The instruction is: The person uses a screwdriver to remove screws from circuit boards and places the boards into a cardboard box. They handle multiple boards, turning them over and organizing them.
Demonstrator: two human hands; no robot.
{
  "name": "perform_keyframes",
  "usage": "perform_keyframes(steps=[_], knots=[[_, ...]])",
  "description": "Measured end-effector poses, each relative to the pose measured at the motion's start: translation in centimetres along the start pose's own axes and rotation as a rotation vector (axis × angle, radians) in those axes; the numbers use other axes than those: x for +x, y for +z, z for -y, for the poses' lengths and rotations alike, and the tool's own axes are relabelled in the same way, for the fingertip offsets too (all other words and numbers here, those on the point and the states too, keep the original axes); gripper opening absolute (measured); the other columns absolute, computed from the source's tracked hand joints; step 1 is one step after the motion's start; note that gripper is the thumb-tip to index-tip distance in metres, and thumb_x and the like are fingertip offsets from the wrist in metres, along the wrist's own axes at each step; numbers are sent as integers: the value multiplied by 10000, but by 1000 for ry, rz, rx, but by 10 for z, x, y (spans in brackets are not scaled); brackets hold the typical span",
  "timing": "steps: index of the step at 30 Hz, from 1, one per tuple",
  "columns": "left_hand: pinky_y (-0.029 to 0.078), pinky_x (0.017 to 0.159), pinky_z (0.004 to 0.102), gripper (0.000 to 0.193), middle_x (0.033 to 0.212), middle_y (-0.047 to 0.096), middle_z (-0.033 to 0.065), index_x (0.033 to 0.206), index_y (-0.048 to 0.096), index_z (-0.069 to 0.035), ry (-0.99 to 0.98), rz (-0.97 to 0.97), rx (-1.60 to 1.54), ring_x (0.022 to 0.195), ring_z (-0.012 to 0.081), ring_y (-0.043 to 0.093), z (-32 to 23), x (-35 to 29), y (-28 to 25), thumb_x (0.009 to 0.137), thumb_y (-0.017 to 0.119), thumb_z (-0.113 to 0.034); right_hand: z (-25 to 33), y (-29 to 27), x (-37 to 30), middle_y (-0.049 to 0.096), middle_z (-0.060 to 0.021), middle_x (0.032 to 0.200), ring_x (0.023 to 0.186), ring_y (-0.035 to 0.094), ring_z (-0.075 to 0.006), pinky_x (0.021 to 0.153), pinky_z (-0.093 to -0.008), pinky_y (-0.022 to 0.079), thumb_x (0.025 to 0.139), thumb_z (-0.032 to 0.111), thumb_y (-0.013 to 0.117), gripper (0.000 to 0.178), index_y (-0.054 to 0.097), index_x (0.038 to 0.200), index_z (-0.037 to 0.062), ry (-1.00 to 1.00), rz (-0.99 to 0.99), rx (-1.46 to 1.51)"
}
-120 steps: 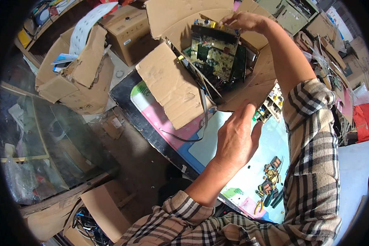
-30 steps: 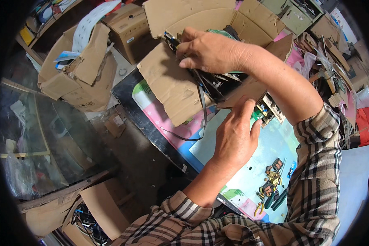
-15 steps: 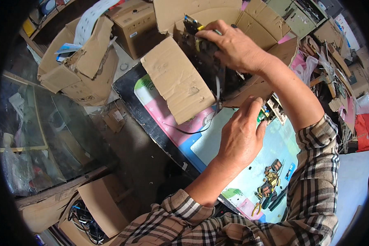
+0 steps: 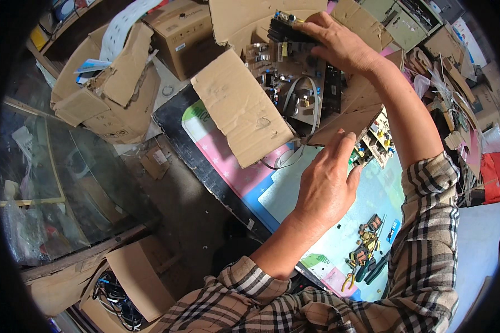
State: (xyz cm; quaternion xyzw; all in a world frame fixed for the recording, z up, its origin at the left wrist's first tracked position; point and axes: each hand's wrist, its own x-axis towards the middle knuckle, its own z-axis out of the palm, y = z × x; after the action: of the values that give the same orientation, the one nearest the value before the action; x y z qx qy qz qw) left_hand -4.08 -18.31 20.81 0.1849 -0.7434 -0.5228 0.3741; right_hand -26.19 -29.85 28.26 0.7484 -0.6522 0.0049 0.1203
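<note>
The right hand (image 4: 339, 43), grasping a black-finned circuit board (image 4: 286, 32), has shifted far-right over the carton (image 4: 241, 108), baring component-studded boards (image 4: 304, 115); the left hand (image 4: 328, 180) touches its near wall (image 4: 350, 117), grip unclear.

Component-studded circuit boards (image 4: 271, 80) sit in an open cardboard box (image 4: 241, 108).

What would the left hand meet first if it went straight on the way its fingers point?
Most likely the left hand would meet the open brown cardboard box's near flap; its fingertips look close, perhaps touching, depth being unclear.
</note>
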Motion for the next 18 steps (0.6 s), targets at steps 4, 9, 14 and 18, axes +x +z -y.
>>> perform_keyframes(steps=[4, 9, 14, 18], knots=[[442, 958, 442, 491, 1231, 536, 270, 1261, 444, 1, -12, -5, 9, 1130, 441, 528, 0, -1, -2, 824, 655, -75, 2, -3, 1, 462, -123, 1274, 1177, 503, -316, 1015, -373, 432, 829, 31, 627, 577, 450, 1365, 152, -37, 0, 68], [443, 955, 442, 488, 1224, 538, 272, 1257, 445, 1, -3, 12, -7, 1130, 443, 527, -1, 0, -2, 822, 655, -68, -10, -6, -2, 465, -120, 1261, 1174, 503, -310, 1021, -363, 424, 845, 35, 611, 532, 466, 1349, 123, 9, 18, 123], [448, 946, 443, 492, 1221, 538, 273, 1259, 443, 2, 3, 8, -5, 1121, 443, 533, 0, 0, -3, 820, 656, -62, -11, 1, 1, 469, -121, 1250, 1177, 493, -299, 1034, -359, 410, 848, 29, 602, 502, 485, 1330, 109, 28, 34, 129], [451, 943, 445, 493, 1222, 536, 275, 1259, 443, 7, -6, 13, -2, 1120, 445, 533, -1, 1, -4, 819, 656, -61, -10, 4, 2, 472, -126, 1244, 1179, 488, -302, 1039, -356, 406, 843, 22, 605, 500, 492, 1322, 108, 34, 25, 121]])
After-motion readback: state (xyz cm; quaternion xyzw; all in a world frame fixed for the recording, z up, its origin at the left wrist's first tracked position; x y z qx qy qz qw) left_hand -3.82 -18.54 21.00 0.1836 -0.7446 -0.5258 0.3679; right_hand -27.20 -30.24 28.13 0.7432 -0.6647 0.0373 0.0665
